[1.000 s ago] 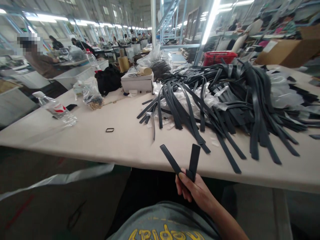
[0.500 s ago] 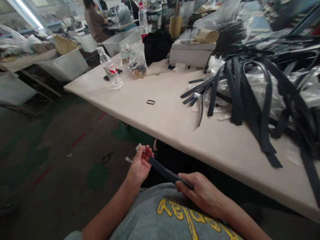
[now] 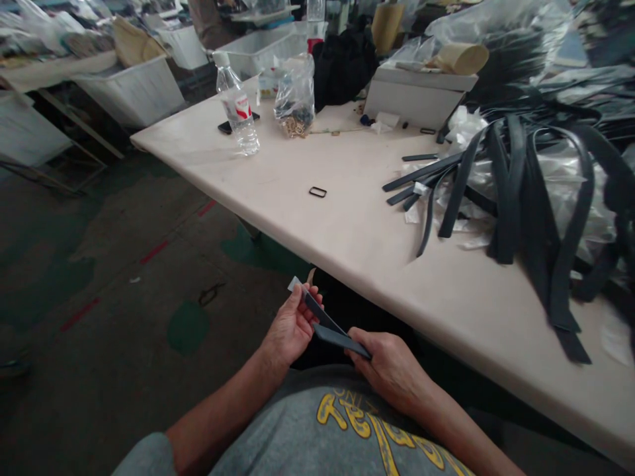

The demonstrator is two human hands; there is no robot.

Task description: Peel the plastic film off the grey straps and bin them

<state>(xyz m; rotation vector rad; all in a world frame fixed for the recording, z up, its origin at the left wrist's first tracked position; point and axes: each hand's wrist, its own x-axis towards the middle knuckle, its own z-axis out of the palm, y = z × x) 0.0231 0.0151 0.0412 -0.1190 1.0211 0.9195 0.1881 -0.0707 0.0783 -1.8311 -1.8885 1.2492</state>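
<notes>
Low in front of my shirt, beside the table's near edge, I hold a dark strap (image 3: 340,339) whose two lengths spread apart like a V. My right hand (image 3: 389,363) is closed around it where these lengths meet. The fingers of my left hand (image 3: 294,324) pinch the farther length near its end. A small whitish piece (image 3: 294,284), perhaps tape or paper, sticks out past my left thumb. On the table beyond my hands lies a black rectangular ring (image 3: 317,192).
Many dark straps (image 3: 506,198) hang over plastic bags at the table's right. A water bottle (image 3: 238,109), a bag of small metal parts (image 3: 295,106), a black cloth bundle (image 3: 344,63) and a white box (image 3: 417,96) stand farther back. The table's edge (image 3: 278,235) runs just beyond my hands.
The strap's two lengths, close together before, now spread apart, and my left fingers grip one. A white scrap beside my left wrist is gone from there. The camera view has shifted slightly.
</notes>
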